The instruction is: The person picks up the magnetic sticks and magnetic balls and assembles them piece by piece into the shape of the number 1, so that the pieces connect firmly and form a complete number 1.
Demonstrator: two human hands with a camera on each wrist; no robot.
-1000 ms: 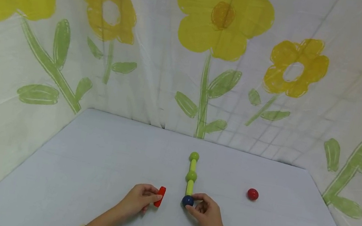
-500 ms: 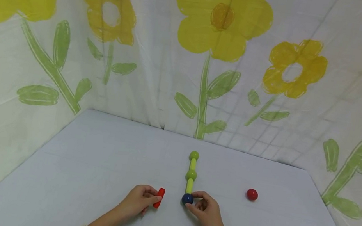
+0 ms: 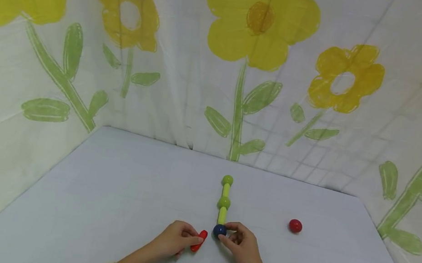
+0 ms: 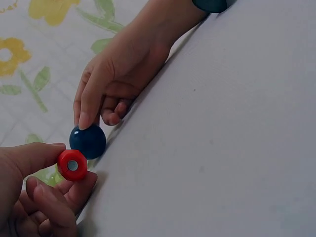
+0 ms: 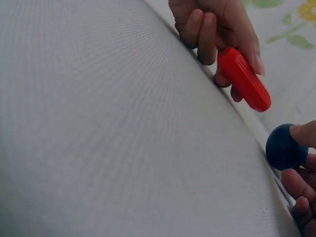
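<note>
Left hand (image 3: 177, 241) pinched red rod (image 3: 198, 241), tip just beside blue ball (image 3: 219, 230), not yet joined; right hand (image 3: 243, 247) pinched that ball, ending green chain (image 3: 223, 202) on tabletop (image 3: 102, 188); red ball (image 3: 295, 226) lay unused.

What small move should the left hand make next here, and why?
Probably bring the red rod the last bit rightward so its end meets the blue ball. The left hand pinches the rod with its end aimed at the ball, a small gap apart. The right hand steadies the ball at the near end of the green chain.
</note>
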